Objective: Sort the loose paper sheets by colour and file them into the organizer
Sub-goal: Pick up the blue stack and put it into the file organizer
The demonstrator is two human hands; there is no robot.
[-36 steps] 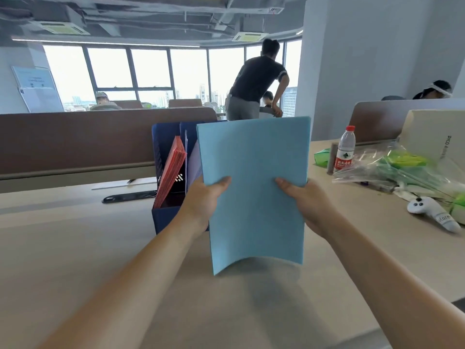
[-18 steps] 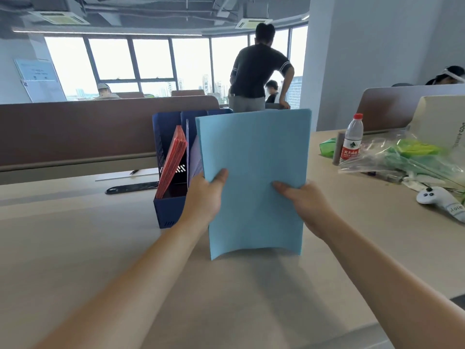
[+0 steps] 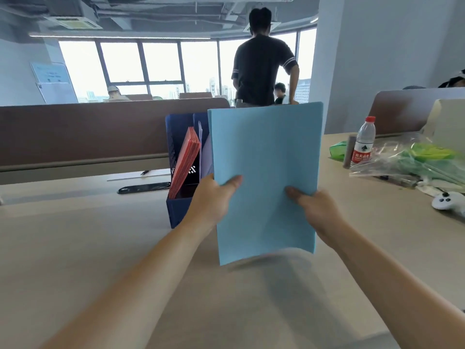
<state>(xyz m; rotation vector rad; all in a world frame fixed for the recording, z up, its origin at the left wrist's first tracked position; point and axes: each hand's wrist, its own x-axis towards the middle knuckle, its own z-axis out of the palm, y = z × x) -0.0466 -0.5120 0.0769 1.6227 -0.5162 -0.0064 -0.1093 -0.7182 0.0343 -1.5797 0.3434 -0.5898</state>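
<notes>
Blue sheets [image 3: 266, 172] stand upright as one squared stack between my two hands, low over the desk [image 3: 100, 248]. They cover the right side of the organizer [image 3: 178, 215], whose visible part sits at the stack's 9 o'clock. My left hand [image 3: 214, 197] pinches the stack's left edge with the thumb flat on the front face. My right hand [image 3: 317, 210] pinches the right edge the same way, and on both sides the fingers are hidden behind the paper. The bottom edge is blurred and bowed, so I cannot tell whether it touches the desk. In the organizer, red sheets [image 3: 187, 157] lean in the left slot, and pale lilac sheets [image 3: 206, 157] stand in the next one, at the blue stack's 9 o'clock edge. I judge this paper to be light and limp: it will sag wherever it is unsupported, and the sheets can slide over one another and fan out if the pinch loosens. Holding both long edges in the lower half looks right to me, as it keeps the stack flat and leaves the bottom edge free to lead into a slot. A water bottle [image 3: 363, 144] stands well apart, at 2 o'clock.
</notes>
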